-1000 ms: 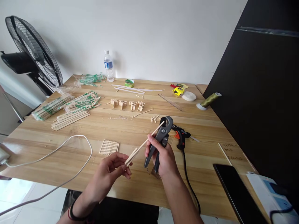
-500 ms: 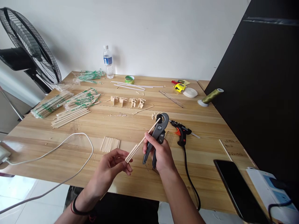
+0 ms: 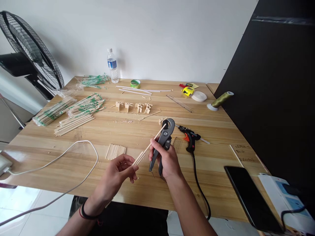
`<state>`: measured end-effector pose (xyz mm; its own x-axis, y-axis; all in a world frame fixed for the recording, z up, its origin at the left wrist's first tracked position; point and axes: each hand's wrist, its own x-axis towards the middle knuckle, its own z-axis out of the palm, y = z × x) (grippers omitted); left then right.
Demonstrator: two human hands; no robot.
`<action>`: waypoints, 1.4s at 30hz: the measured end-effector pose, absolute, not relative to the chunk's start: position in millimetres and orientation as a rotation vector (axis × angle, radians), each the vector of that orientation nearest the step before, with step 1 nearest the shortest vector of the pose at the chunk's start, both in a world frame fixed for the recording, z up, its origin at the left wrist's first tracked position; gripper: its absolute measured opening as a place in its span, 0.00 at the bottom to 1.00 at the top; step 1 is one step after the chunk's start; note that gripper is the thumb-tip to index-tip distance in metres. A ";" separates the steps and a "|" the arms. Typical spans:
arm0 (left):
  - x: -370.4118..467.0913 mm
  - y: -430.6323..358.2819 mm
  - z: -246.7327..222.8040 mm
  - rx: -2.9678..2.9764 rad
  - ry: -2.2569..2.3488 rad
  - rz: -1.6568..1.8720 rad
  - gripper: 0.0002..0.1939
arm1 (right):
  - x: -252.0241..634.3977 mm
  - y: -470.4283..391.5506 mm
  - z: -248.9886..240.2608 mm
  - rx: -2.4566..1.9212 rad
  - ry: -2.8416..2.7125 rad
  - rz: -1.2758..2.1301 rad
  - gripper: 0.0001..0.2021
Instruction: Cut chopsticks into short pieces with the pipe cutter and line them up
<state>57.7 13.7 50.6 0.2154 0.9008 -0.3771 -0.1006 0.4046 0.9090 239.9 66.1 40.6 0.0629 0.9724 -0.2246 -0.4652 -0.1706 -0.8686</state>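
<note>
My left hand pinches a few thin wooden sticks between thumb and fingers. One longer stick slants up from there past my right thumb, its far end beside the cutter's jaws. My right hand is wrapped round a grey hand-held pipe cutter, jaws pointing away from me; its thumb and forefinger also touch the longer stick. Whether that stick lies between the blades is unclear. Beyond my left hand lies a flat row of short cut sticks. Small stick pieces lie behind the cutter.
A glue gun with a black cord lies right of the cutter, near a phone and power strip. Bundled sticks, small stick assemblies, a water bottle and tape measure are farther back. A white cable crosses the left.
The view has shifted slightly. My left hand has turned a little around the sticks, which look slightly more fanned. Both hands keep their grips, and the cutter stays at the longer stick's end.
</note>
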 end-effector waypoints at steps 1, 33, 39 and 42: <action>58.7 15.0 50.2 0.902 1.149 0.844 0.18 | 239.4 65.9 40.5 -1.041 -0.670 1.455 0.17; 48.8 10.8 54.8 1.017 1.130 1.035 0.12 | 261.7 52.0 56.7 -1.321 -2.136 0.514 0.15; 46.4 2.9 51.6 1.086 1.122 1.120 0.08 | 258.0 54.3 59.5 -1.157 -2.210 0.367 0.21; 41.1 -1.0 52.2 1.098 1.068 1.112 0.07 | 261.6 57.2 59.1 -1.072 -2.260 0.286 0.24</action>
